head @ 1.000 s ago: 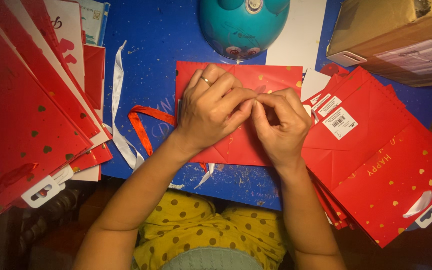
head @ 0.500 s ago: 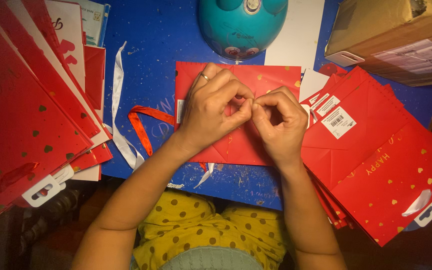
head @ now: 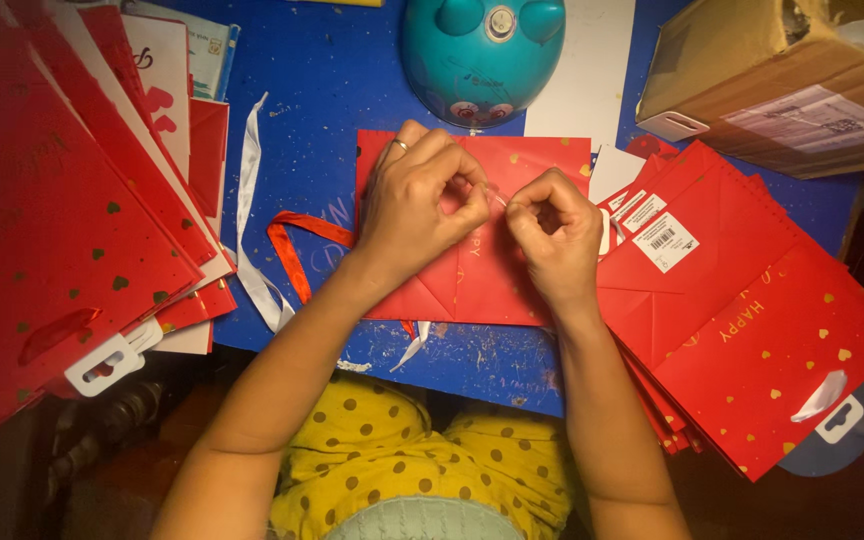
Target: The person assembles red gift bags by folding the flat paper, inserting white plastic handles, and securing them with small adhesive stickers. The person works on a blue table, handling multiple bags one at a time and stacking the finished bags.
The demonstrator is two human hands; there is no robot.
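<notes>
Two hands (head: pixel 492 215) on flat red paper bag (head: pixel 542 160)

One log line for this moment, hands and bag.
left hand: pinching thin strip | right hand: pinching same strip | flat red gift bag: under both hands | blue table

Your left hand (head: pixel 422 205) sits at about eleven o'clock from frame centre, back turned up, fingers curled inward, thumb and forefinger pinched together at its right edge. Your right hand (head: pixel 552 235) lies just beside it at about one o'clock, knuckles up, fingers folded into a loose fist, its pinch meeting the left one. Both forearms run bare from six o'clock, converging upward; the left slants from seven, the right from five.
</notes>
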